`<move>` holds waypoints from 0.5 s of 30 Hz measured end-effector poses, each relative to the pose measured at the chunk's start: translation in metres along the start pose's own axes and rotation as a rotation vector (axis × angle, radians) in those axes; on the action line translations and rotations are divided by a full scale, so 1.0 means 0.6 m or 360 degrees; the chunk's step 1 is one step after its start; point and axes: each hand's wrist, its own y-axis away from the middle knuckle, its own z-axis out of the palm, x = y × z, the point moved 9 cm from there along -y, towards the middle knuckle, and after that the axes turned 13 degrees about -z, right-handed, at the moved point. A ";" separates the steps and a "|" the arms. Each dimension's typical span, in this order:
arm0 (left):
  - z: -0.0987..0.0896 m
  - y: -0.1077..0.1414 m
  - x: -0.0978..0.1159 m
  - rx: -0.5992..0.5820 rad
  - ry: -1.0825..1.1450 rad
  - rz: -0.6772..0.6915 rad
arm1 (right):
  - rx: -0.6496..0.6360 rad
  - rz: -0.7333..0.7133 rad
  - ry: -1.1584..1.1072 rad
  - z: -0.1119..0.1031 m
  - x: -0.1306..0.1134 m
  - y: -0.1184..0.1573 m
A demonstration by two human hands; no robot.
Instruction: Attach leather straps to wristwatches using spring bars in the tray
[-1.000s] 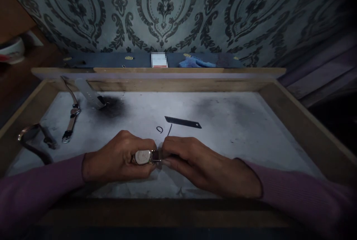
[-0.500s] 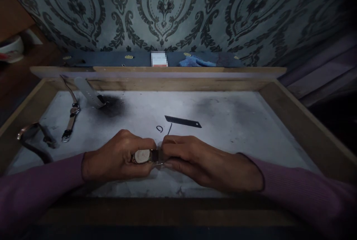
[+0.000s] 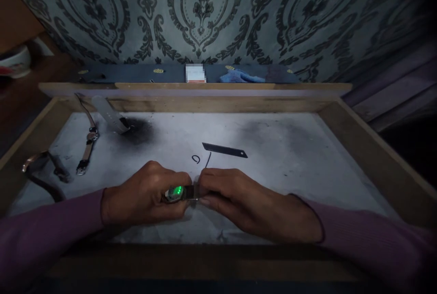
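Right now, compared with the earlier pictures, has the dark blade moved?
No, the dark blade lies in the same place, at the same angle, judged against the tray's far wall.

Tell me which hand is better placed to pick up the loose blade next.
Probably the right hand: the blade lies just beyond it, while the left hand is farther off, holding the watch. Both are occupied, though.

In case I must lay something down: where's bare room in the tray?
Widest: right of the blade, beyond the right hand, up to the tray's right wall. Another: between blade and far wall. Crowded: the left side, with small watch and grey strap, and centre, with left hand and held watch.
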 end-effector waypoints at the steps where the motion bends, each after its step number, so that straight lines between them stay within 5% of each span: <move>1: -0.001 0.000 0.001 0.0006 -0.0002 0.0009 | 0.0021 0.0020 0.0001 0.000 0.001 0.001; 15: -0.001 0.004 -0.006 0.0050 0.0078 -0.0063 | 0.0162 0.0093 0.0001 -0.001 0.003 0.006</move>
